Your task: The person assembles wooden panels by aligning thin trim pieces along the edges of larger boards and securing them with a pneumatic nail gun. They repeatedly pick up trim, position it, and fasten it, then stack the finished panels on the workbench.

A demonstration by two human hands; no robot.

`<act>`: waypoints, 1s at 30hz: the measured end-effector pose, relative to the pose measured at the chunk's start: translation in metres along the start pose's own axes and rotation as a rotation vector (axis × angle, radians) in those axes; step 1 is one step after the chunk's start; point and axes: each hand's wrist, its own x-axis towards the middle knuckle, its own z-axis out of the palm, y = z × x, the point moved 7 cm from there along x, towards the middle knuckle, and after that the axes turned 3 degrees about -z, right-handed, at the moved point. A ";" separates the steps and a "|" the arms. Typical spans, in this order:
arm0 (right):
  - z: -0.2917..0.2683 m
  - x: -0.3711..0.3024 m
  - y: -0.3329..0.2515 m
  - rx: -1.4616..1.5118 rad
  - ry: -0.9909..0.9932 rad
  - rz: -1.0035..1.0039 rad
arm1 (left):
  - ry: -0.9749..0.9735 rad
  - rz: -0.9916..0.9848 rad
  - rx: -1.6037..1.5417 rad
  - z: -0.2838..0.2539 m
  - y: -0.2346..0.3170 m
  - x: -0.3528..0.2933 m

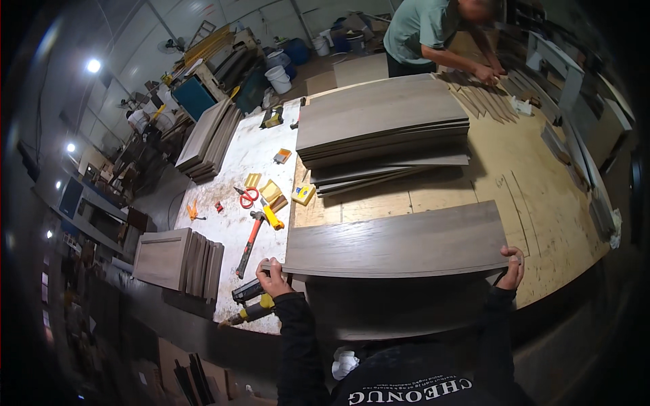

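Observation:
A long grey-brown wood panel [393,240] lies at the near side of the table, its front edge toward me. My left hand [274,279] grips the panel's left front corner, fingers curled round the edge. At the opposite end, my right hand [512,266] is closed on the right front corner. Beyond the panel rises a stack of similar wood panels [386,118], the lower ones slightly askew. Close to my left hand lie a hammer [251,243] with a red and black handle and a yellow-and-black power tool [252,311].
Red-handled scissors [249,197], a yellow knife [273,218] and a yellow box [303,195] lie left of the stack. More panels stand at the left edge, in a near stack [177,260] and a far one [206,139]. A co-worker [433,34] handles thin wood strips [477,98] at the far right.

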 end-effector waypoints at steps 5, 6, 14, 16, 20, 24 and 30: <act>0.001 0.000 0.002 -0.014 0.005 0.032 | 0.048 0.063 0.059 -0.002 -0.002 0.004; -0.001 0.001 0.002 -0.028 0.005 0.023 | 0.046 0.053 0.062 0.002 0.001 0.001; -0.003 -0.003 -0.003 -0.065 0.013 -0.003 | 0.037 0.065 0.050 -0.003 -0.003 0.006; -0.006 -0.004 0.003 -0.088 0.012 0.001 | 0.025 0.021 0.053 -0.006 -0.001 0.010; 0.004 -0.003 -0.008 -0.075 0.025 -0.038 | -0.050 0.112 0.188 -0.027 -0.028 0.031; 0.015 -0.003 -0.020 -0.086 0.060 -0.030 | -0.128 0.138 0.370 -0.038 -0.044 0.056; 0.018 -0.006 -0.019 0.060 0.042 0.013 | -0.378 0.324 0.516 -0.043 -0.046 0.078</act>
